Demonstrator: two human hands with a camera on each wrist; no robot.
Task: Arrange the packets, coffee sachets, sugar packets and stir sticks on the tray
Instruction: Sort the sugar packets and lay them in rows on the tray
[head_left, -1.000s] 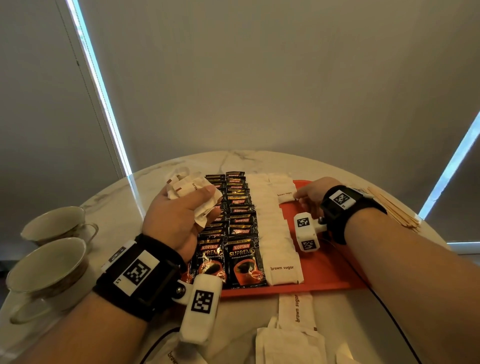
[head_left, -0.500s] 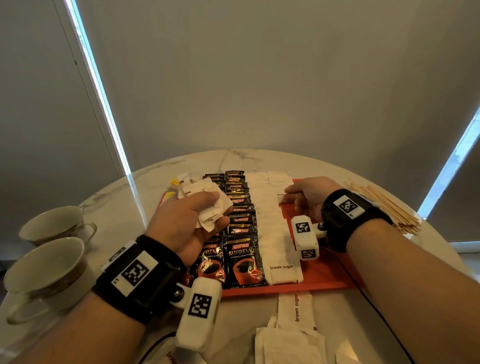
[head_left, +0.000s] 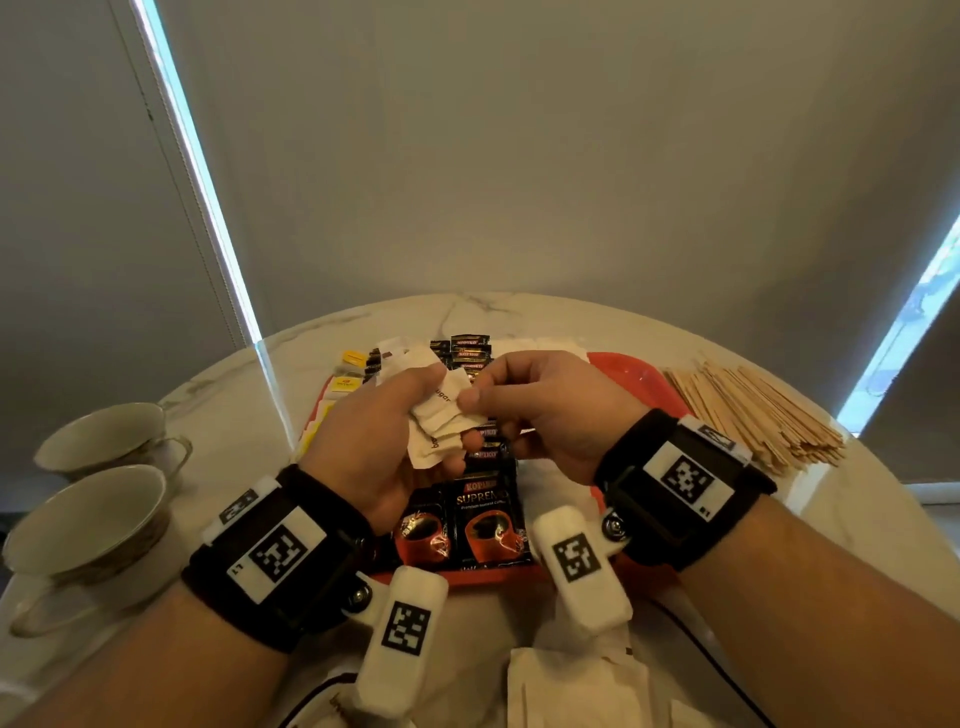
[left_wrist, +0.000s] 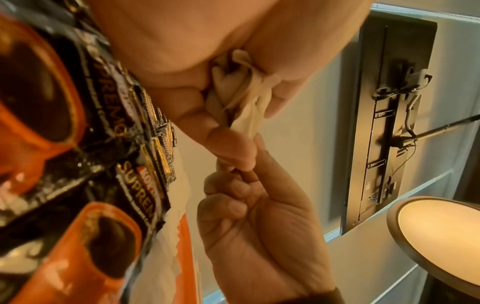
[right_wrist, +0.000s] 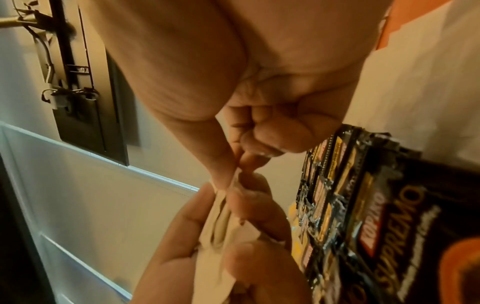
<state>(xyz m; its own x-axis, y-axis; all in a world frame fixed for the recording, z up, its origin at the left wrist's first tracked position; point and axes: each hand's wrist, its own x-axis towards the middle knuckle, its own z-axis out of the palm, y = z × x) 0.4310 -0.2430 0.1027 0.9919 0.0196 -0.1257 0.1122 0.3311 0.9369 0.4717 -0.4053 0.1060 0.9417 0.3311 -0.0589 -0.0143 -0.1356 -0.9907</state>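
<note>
Above the red tray (head_left: 631, 374) my left hand (head_left: 379, 436) grips a bunch of white brown-sugar packets (head_left: 441, 415). My right hand (head_left: 524, 410) meets it and pinches the edge of one packet between thumb and forefinger. The left wrist view has the bunch (left_wrist: 244, 96) wedged between my left fingers, with the right hand (left_wrist: 249, 205) below. In the right wrist view the pinch (right_wrist: 233, 181) sits on the packets (right_wrist: 221, 236). Black coffee sachets (head_left: 483, 525) lie in two rows on the tray, with a white sugar row partly hidden under my right hand. Stir sticks (head_left: 753, 410) lie in a heap on the table, right of the tray.
Two empty teacups (head_left: 88, 519) stand at the table's left edge. Yellow packets (head_left: 348, 374) lie at the tray's far left. More white packets (head_left: 566, 686) lie on the marble table (head_left: 857, 509) in front of the tray. A black cable (head_left: 696, 649) runs along the near right.
My right hand has left the sugar row on the tray and moved left and up to my left hand, where it now pinches a packet in the held bunch.
</note>
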